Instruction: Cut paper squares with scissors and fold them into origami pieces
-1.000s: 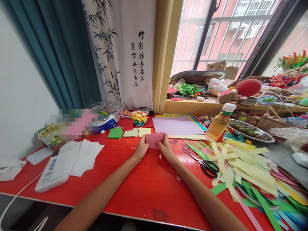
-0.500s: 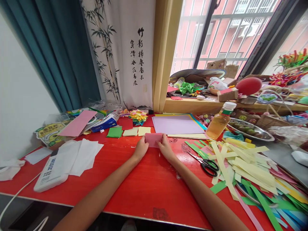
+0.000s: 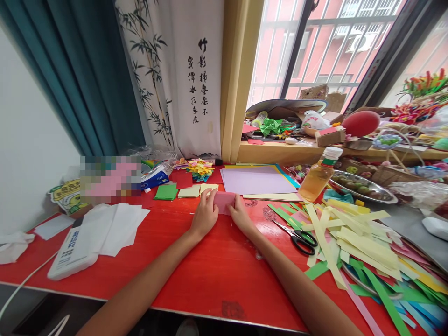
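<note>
A small pink paper piece (image 3: pixel 224 200) is held upright over the red table between my two hands. My right hand (image 3: pixel 242 216) pinches its right side, with the thumb lying across the front. My left hand (image 3: pixel 206 213) is at the left edge, thumb against the paper and the other fingers raised and bent behind it. Just beyond my hands lie small stacks of green paper (image 3: pixel 166 192), pale cream paper (image 3: pixel 189 192) and red paper (image 3: pixel 182 178). A cluster of folded yellow and pink paper (image 3: pixel 200 170) stands behind them.
Black-handled scissors (image 3: pixel 303 241) lie to the right, beside a heap of cut paper strips (image 3: pixel 367 252). A bottle of amber liquid (image 3: pixel 318 178) and a metal plate (image 3: pixel 364 187) stand behind. Large lilac sheets (image 3: pixel 257 181) lie ahead; a white tissue pack (image 3: pixel 75 249) is left.
My left hand has shifted on the paper's left edge, its fingers now raised and more spread. My right hand keeps its pinch on the pink paper.
</note>
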`<state>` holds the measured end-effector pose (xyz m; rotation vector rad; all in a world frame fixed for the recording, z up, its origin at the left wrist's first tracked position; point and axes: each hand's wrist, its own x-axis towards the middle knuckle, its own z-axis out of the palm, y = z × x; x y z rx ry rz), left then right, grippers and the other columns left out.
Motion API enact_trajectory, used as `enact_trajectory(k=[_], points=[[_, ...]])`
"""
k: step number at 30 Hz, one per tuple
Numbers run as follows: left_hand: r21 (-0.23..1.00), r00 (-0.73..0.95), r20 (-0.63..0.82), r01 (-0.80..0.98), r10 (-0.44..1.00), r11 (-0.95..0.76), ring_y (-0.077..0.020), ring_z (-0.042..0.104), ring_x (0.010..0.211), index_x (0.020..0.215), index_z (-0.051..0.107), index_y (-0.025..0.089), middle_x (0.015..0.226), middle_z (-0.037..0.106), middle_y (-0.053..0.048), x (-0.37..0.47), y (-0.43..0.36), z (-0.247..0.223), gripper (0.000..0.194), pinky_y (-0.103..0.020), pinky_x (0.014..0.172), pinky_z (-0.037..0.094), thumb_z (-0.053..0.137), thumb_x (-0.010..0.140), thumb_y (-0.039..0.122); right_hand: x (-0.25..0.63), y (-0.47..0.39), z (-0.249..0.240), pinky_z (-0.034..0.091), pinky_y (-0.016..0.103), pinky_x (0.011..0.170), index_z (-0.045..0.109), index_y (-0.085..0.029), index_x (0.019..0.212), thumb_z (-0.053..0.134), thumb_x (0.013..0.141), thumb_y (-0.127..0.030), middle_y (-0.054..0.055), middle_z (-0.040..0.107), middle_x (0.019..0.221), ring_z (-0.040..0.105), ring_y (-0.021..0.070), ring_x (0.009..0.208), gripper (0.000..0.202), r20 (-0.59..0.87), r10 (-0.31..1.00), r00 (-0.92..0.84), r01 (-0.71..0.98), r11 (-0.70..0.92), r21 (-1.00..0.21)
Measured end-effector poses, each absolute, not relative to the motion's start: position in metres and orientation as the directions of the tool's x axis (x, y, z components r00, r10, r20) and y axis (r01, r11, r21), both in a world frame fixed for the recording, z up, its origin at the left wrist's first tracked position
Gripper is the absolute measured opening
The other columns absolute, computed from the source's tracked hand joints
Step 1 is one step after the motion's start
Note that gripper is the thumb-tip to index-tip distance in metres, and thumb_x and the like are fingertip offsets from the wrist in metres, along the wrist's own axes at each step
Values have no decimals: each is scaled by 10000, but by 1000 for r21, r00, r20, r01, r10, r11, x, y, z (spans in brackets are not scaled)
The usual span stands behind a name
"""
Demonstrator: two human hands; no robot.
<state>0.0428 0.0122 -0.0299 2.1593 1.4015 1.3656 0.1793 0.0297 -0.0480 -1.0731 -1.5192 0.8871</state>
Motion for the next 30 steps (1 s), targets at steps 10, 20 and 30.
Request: enact_trajectory(k=[10, 20, 30], points=[[624, 193, 536, 566, 822, -539, -239, 400, 1196, 1287, 328, 173, 1253, 409, -127, 43, 16, -38, 552, -404, 998, 346, 415, 754, 62, 180, 28, -46, 440, 333, 748, 392, -219, 885, 410, 742, -195, 11, 521, 800, 506, 184, 779, 147, 323, 941, -96, 188, 336, -923], [680, 151, 506, 536, 849, -501, -185, 549, 972, 1182, 431, 198, 1106, 546, -74, 35, 26, -34, 495, -322, 871, 443, 461, 713, 42, 181, 26, -45, 467, 324, 667, 477, -219, 936, 445, 736, -198, 4, 550, 786, 539, 181, 727, 204, 287, 952, -109, 210, 304, -929], [463, -24, 526, 846, 850, -262, -228, 496, 1062, 1117, 509, 146, 1173, 501, -94, -75, 116, -8, 306, -456, 893, 414, 518, 836, 267, 180, 19, -40, 395, 248, 430, 496, -199, 877, 423, 709, -173, -4, 537, 710, 483, 130, 500, 185, 213, 968, -135, 231, 240, -943]])
